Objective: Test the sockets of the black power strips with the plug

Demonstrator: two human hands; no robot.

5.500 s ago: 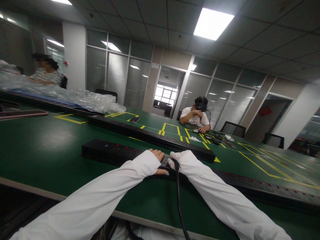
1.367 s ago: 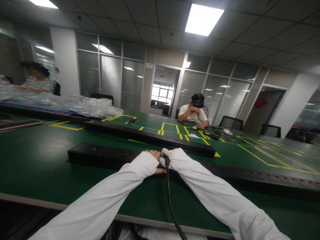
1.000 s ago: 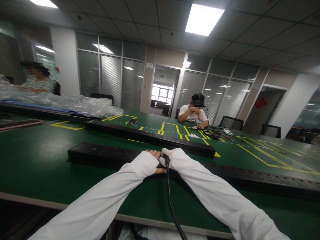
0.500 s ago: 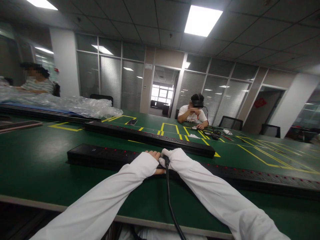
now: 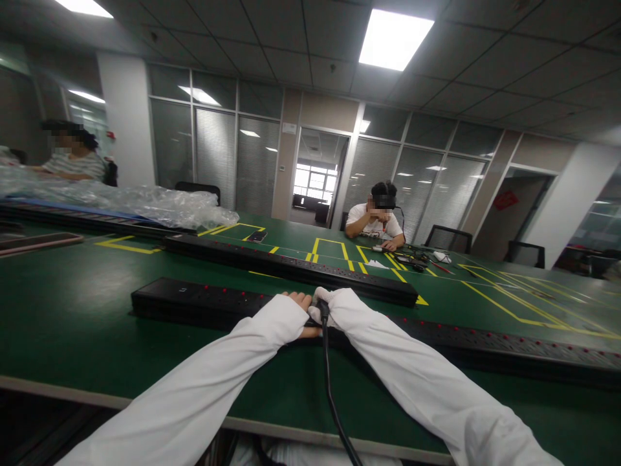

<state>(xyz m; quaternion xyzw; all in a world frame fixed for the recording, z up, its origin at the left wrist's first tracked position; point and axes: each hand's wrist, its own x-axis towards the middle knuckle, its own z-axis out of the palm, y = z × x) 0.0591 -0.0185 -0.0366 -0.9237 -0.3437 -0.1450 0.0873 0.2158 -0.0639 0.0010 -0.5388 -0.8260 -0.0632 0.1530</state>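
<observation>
A long black power strip (image 5: 194,301) with a row of red dots lies across the green table in front of me. My left hand (image 5: 299,303) is bare and wraps round the strip near its middle, fingers over the far side and thumb along the near side. Right beside it, my right hand (image 5: 321,299), in a white glove, is closed on a black power plug (image 5: 323,312) at the strip's top face. From the plug a black cable (image 5: 330,395) runs down over the table's front edge. Whether the plug sits in a socket is hidden by my fingers.
A second black power strip (image 5: 291,266) lies just beyond. Clear plastic wrap (image 5: 179,206) covers things at the left, near a phone-like flat object (image 5: 41,243). A person (image 5: 376,220) sits across the table (image 5: 97,349) by cables and small items; another person (image 5: 72,158) sits far left.
Both hands, the plug and the strip keep their places. The person across the table has shifted the raised hand slightly toward the head.
</observation>
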